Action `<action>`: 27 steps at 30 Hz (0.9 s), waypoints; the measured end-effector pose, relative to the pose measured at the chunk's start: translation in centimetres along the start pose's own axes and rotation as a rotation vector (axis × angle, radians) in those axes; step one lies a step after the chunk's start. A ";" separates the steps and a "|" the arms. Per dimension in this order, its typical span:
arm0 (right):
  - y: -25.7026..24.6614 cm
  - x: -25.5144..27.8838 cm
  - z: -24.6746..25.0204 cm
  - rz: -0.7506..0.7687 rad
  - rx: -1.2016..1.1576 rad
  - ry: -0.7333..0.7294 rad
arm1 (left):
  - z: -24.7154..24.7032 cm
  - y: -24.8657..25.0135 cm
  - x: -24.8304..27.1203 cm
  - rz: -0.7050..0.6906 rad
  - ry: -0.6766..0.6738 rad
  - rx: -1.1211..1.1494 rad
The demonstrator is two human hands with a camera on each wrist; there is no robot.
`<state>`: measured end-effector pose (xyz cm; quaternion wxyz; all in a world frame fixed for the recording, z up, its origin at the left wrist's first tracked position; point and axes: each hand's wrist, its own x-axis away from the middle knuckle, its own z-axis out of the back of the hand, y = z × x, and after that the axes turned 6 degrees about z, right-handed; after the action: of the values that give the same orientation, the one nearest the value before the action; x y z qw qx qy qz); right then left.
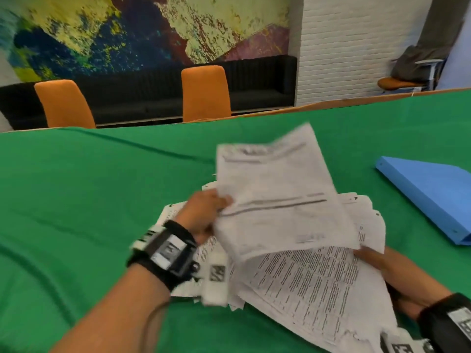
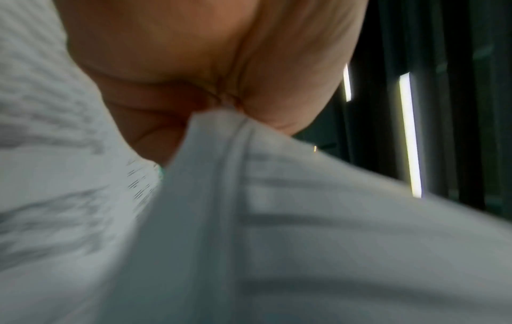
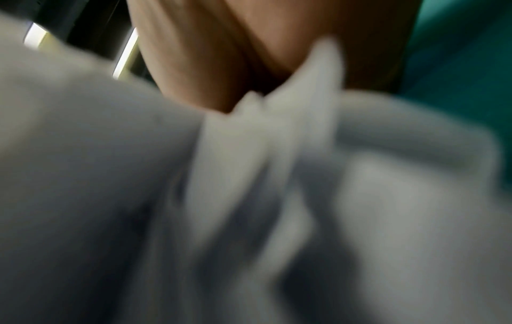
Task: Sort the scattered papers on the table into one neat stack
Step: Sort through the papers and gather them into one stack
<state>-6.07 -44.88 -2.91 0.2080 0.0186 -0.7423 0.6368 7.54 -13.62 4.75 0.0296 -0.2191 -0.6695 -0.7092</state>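
**Gathering Loose Papers on the Worktop**

Gripping a bundle of sheets point(image 1: 277, 197) at its left edge, the left hand point(image 1: 204, 215) holds that bundle raised and tilted above the rest of the papers. The left wrist view confirms the hold: the sheets point(image 2: 277, 197) are pinched between thumb and fingers point(image 2: 155, 122), with the paper edge wedged into the fold of the hand.

The right hand point(image 1: 397, 271) lies at the right edge of the pile point(image 1: 318, 284), mostly covered by the sheets. The right wrist view is heavily blurred but shows paper point(image 3: 291, 122) pinched between the thumb and the fingers point(image 3: 194, 65).

Location of the papers: the pile sits on the green-covered worktop point(image 1: 89, 200), near its front edge, between the two forearms. The sheets are fanned out at differing angles and their edges are not aligned. The raised bundle overlaps the far part of the pile.

Other items:
- A blue binder point(image 1: 430, 197) lies closed on the worktop to the right of the pile, apart from it.
- Two orange chairs point(image 1: 206, 93) stand beyond the far edge of the worktop.
- A black bench point(image 1: 254, 80) runs along the wall under a coloured mural point(image 1: 127, 29).
- Both wrists carry black strap-mounted cameras; the left unit point(image 1: 168, 250) is fully visible.
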 end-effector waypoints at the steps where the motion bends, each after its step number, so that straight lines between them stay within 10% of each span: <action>1: -0.1 0.0 -0.1 -0.001 -0.032 0.037 | -1.5 -1.5 -0.7 0.029 -0.014 -0.094; 6: -0.5 0.4 0.1 0.013 -0.183 0.067 | -6.1 -4.4 -3.4 -0.060 0.026 -0.745; 11: -0.1 -0.7 0.9 -0.109 -0.110 -0.027 | -4.1 -3.4 -1.9 -0.130 -0.033 -0.929; 15: 0.7 -1.2 1.1 -0.144 -0.013 -0.025 | 6.9 -4.5 -2.6 0.072 0.469 -1.005; 17: 0.6 -1.4 1.1 -0.158 0.004 -0.027 | 11.6 -5.2 -2.3 0.244 0.625 -0.947; 22: 0.5 -1.6 1.2 -0.201 -0.001 -0.042 | 14.7 -5.3 -1.0 0.361 0.512 -0.727; 27: 0.2 -1.3 1.2 -0.184 -0.048 -0.043 | 13.4 -1.1 2.3 0.123 0.409 -0.491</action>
<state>-5.26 -46.29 -3.63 0.2501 0.0952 -0.7568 0.5964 8.68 -0.04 4.63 0.1523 -0.1128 -0.4440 -0.8757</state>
